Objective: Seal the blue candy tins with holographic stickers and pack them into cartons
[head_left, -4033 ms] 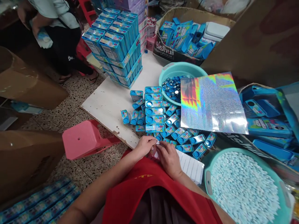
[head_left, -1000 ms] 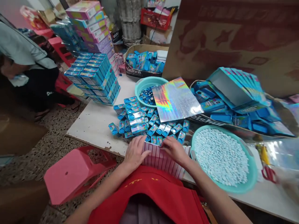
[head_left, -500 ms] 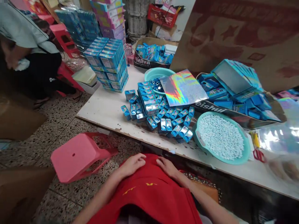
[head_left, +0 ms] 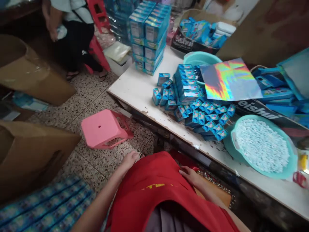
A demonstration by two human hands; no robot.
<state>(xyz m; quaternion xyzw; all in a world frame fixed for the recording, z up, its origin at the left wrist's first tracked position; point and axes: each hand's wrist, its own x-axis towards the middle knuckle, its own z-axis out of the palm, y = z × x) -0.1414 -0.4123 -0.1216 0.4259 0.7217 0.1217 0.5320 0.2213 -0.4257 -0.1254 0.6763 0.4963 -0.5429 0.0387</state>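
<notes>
My left hand (head_left: 130,159) hangs beside the left edge of my red apron (head_left: 154,180), its fingers loosely bent and partly hidden. It appears to hold nothing. At the apron's right edge is my right hand (head_left: 189,176), fingers apart and touching or close to the cloth. Both hands are below the white table (head_left: 135,88). On it, small blue tins (head_left: 212,117) lie in a cluster, beside a neat stack of blue tins (head_left: 188,83). A shiny holographic sheet (head_left: 229,80) partly covers a teal basin (head_left: 201,58) of small metallic pieces.
A second teal basin (head_left: 233,141) holds pale blue candies. Blue packs (head_left: 149,38) are piled at the far end; open cartons (head_left: 193,46) hold more blue packaging. A pink stool (head_left: 101,129) stands left, near cardboard boxes (head_left: 38,151). Another person (head_left: 70,25) stands behind.
My hands have left the lined white sheet, which is out of view, and come down from the table edge. They have since parted to either side of the apron. The view has swung left.
</notes>
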